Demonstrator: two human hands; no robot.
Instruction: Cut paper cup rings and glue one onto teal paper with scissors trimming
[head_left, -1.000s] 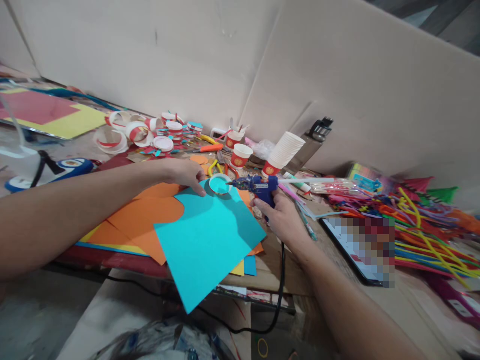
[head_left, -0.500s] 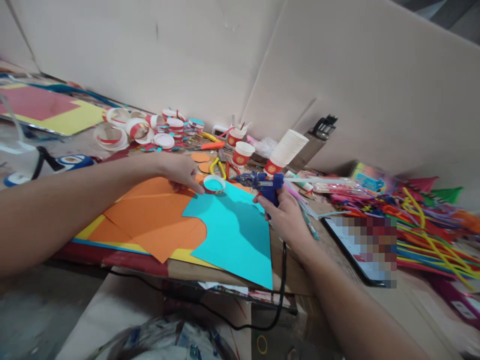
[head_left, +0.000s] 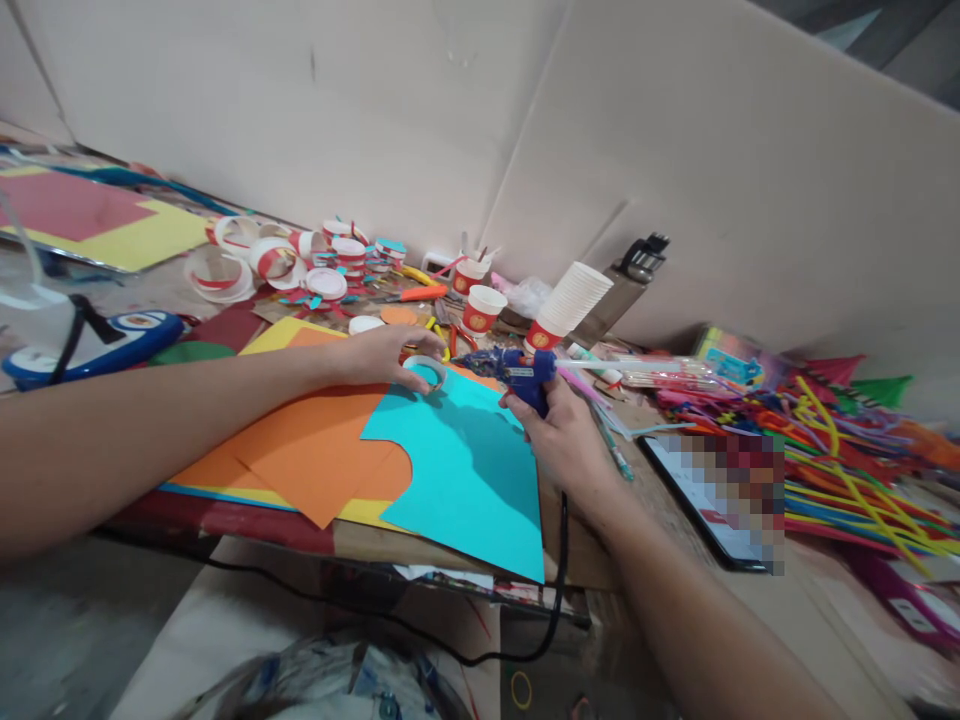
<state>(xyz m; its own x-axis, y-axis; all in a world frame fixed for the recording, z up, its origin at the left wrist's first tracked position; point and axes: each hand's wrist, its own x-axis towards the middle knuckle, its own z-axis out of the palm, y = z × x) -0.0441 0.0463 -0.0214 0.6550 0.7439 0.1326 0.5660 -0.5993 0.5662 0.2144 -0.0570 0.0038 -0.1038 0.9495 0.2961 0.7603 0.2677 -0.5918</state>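
On the cluttered table, near its front edge, a short paper ring (head_left: 437,384) sat upon a sheet of turquoise paper (head_left: 472,490), close to the far edge of this sheet. The ring was low, round and open at the top, with a pale, thin wall, and turquoise showed inside it. It was located just at the fingertips of the left hand (head_left: 379,360), whose thumb and forefinger were bent around its left part. The view there was small and blurred, so I could not tell if these fingers pinched the ring or only touched it.

From the other side, the right hand (head_left: 566,430) was closed firmly around the handle of a blue glue gun (head_left: 525,372). The nozzle pointed toward the ring and was near to it. From the back of the gun came a straight, whitish glue stick (head_left: 600,364), and a black cord (head_left: 560,585) hung below.

The turquoise sheet was flat and smooth, with a rounded cut in its left side, and it partly covered a matt orange paper (head_left: 300,460).
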